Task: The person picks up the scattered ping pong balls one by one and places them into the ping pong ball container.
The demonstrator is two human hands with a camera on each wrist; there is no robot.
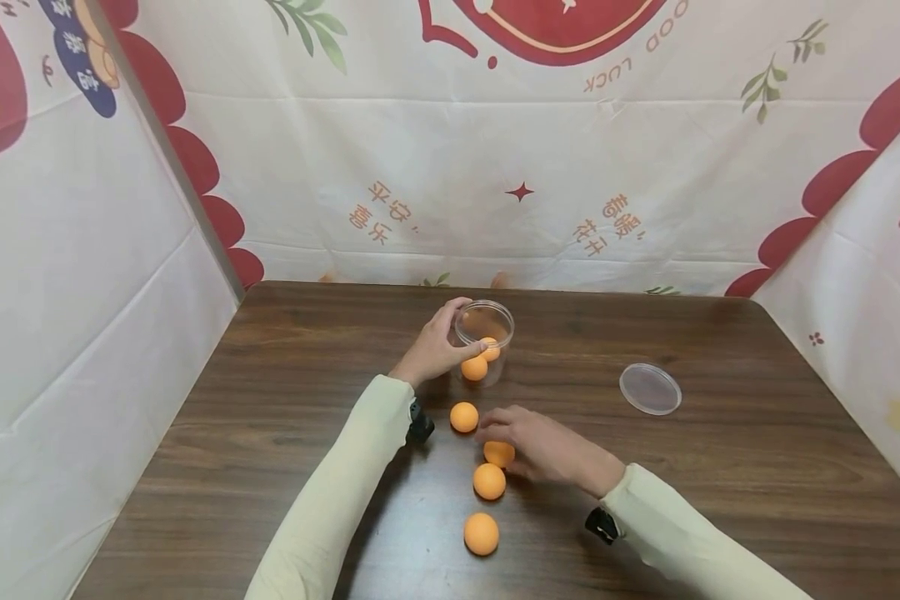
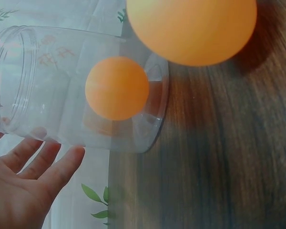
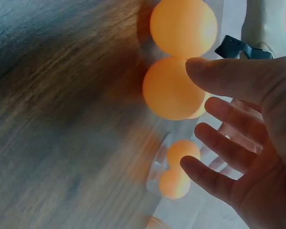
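Note:
My left hand grips a clear plastic jar near its rim, thumb across the near side. The jar stands upright and uncovered on the table, with orange ping-pong balls inside; two show. In the head view my right hand reaches over another orange ball on the table. In the right wrist view the thumb overlaps that ball's edge, and the other fingers are spread apart. One loose ball lies between the jar and the right hand. Two more balls lie nearer to me.
A clear round lid lies flat on the dark wood table, to the right of the jar. White printed cloth hangs behind the table and along both sides. A black wrist camera sits at the left sleeve.

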